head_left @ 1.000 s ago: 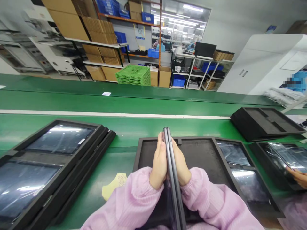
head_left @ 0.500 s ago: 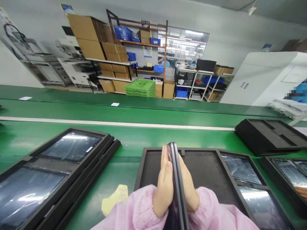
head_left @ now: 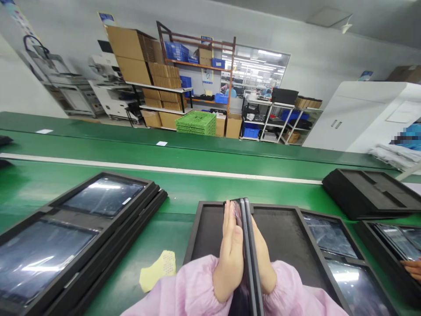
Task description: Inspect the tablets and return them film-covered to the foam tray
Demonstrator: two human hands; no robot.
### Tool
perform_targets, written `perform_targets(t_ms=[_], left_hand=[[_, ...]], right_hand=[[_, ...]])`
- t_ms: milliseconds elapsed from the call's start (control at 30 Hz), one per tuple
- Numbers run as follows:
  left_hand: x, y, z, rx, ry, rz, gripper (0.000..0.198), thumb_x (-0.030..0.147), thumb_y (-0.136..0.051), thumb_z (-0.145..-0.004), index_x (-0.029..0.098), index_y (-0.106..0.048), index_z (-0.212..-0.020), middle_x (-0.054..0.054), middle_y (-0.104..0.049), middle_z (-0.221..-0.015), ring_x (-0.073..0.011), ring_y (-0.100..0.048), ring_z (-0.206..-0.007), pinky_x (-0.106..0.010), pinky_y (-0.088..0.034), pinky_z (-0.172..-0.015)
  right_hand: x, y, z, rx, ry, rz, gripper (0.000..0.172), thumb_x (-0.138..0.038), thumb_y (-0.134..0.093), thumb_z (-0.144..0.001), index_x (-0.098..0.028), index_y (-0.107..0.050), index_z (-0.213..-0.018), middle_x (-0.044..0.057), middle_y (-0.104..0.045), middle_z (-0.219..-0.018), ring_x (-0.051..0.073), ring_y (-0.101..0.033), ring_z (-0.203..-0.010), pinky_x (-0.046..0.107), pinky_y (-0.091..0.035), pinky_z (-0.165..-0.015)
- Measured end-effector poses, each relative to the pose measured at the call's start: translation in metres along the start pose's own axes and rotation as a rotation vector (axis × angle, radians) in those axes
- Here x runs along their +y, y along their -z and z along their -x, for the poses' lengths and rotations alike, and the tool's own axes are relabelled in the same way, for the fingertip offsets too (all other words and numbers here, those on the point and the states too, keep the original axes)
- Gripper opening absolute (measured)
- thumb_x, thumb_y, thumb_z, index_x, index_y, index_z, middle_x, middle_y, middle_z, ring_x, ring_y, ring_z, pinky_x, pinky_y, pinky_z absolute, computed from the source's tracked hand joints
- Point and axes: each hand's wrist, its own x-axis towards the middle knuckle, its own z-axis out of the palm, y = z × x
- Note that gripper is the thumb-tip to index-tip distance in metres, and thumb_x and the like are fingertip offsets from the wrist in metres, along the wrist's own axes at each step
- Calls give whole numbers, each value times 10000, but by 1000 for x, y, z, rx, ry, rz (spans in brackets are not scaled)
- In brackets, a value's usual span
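Observation:
Two thin dark tablets (head_left: 250, 254) stand upright on edge, face to face. My left hand (head_left: 230, 259) presses flat against their left side, its fingers together. On the opposite side my right hand (head_left: 262, 256) presses in, partly hidden behind the tablets. Both hands thus clasp the pair between their palms. Beneath them lies a black tray (head_left: 283, 232) with bare dark recesses. At its right is another black tray (head_left: 329, 255) holding two glossy screens.
Stacked black trays (head_left: 95, 226) with screens lie left. Torn yellow paper (head_left: 159, 270) lies on the green bench (head_left: 184, 188). More black trays (head_left: 368, 193) are stacked at far right. Below them, a co-worker's hand (head_left: 413, 267) is at a tray with screens.
My view has shifted slightly. Both my hands keep the tablets clasped upright. At the right edge, the co-worker's hand has moved, and a panel there now looks raised.

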Motion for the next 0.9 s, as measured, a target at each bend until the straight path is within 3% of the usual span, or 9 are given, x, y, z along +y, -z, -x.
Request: perform_targets(t_ms=[167, 367, 600, 700, 767, 833, 900], left_hand=[[-6, -7, -15, -8, 6, 15, 699, 584, -311, -854, 134, -296, -1389, -51, -216, -1494, -177, -144, -1381, -321, -82, -1153], [-23, -11, -48, -4, 94, 96, 520, 395, -336, -907, 146, -343, -1363, -53, -280, -1474, -163, -212, -1363, -318, -133, -1143], [-28, -9, -58, -7, 146, 120, 498, 375, -341, -909, 139, -366, -1347, -57, -318, -1457, -153, -262, -1345, -296, -168, -1133], [-30, -8, -61, -12, 143, 124, 506, 387, -335, -908, 135, -364, -1347, -68, -328, -1452, -156, -282, -1337, -297, -188, -1127], [-32, -6, -63, -22, 138, 126, 523, 408, -336, -905, 128, -368, -1344, -79, -335, -1447, -161, -291, -1333, -296, -201, -1122], [-34, -2, -65, -44, 135, 121, 534, 425, -354, -896, 133, -376, -1342, -77, -341, -1444, -163, -292, -1333, -287, -209, -1115], [-35, 3, -67, -93, 146, 95, 543, 428, -410, -873, 148, -388, -1338, -74, -353, -1437, -171, -303, -1328, -292, -224, -1107]], right_hand=[[2, 1, -8, 23, -81, -13, 403, -305, -308, -954, -169, -501, -1281, 34, -490, -1308, 209, -435, -1213, 338, -361, -1042], [15, -8, -25, 115, -254, -219, 387, -346, -367, -931, -185, -515, -1251, 16, -519, -1281, 197, -464, -1184, 331, -325, -1055], [32, -18, -32, 147, -296, -397, 365, -325, -417, -904, -195, -545, -1220, 17, -547, -1249, 210, -477, -1174, 349, -367, -1029], [38, -15, -33, 153, -269, -236, 382, -291, -363, -925, -170, -510, -1256, 45, -532, -1266, 206, -475, -1177, 352, -373, -1024], [38, -7, -34, 126, -185, -6, 401, -225, -329, -929, -171, -451, -1307, 64, -508, -1290, 200, -475, -1178, 359, -386, -1015], [30, 7, -35, -18, 30, 327, 433, -126, -341, -905, -193, -428, -1324, 79, -441, -1348, 210, -435, -1213, 377, -386, -1016], [14, 25, -37, -269, 337, 711, 472, -36, -396, -863, -218, -468, -1293, 89, -334, -1418, 256, -329, -1279, 443, -339, -1040]])
